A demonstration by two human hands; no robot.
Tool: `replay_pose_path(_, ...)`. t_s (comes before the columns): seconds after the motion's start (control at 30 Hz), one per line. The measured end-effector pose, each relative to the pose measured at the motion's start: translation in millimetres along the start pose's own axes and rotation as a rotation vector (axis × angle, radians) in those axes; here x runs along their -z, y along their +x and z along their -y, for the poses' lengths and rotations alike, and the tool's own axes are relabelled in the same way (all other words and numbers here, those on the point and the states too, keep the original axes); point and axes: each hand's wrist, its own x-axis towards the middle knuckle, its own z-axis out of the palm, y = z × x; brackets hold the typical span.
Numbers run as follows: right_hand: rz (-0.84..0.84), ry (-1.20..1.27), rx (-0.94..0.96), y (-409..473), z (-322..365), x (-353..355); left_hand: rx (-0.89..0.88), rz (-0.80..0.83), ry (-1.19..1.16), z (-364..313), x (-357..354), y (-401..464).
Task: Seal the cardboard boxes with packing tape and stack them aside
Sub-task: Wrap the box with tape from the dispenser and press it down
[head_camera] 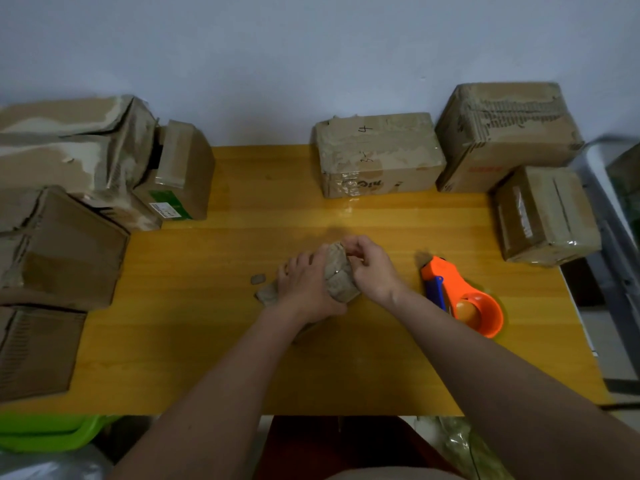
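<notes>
Your left hand [304, 285] grips the small taped box [337, 277] at mid-worktop [207, 341]; your right hand [372, 268] pinches its far end. Press loose tape flat; the dispenser [460, 299] lies right.

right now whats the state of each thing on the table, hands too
left hand: grips the wad
right hand: pinches the wad's top
crumpled tape wad: held between both hands, low over the table
tape dispenser: lying on the table, untouched
box marked 4: closed, taped
box by the dispenser: closed, taped
large left box: top crushed and torn
</notes>
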Motion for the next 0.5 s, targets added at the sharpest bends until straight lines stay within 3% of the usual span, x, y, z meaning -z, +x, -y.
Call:
replay_pose_path(0.17, 0.147, -0.055, -0.096, 11.0, -1.9, -0.6, -0.008, -0.014, -0.029, 3.9, -1.6, -0.8)
replay_pose_path(0.3, -0.030, -0.181, 0.113, 12.9, -3.1, 0.1, 0.013, -0.004, -0.021, 3.1, -1.3, -1.2)
replay_pose_path(0.5, 0.168, -0.193, 0.065, 34.8, 2.3, -6.7, -0.021, 0.025, 0.000, 5.6, -2.3, -3.8)
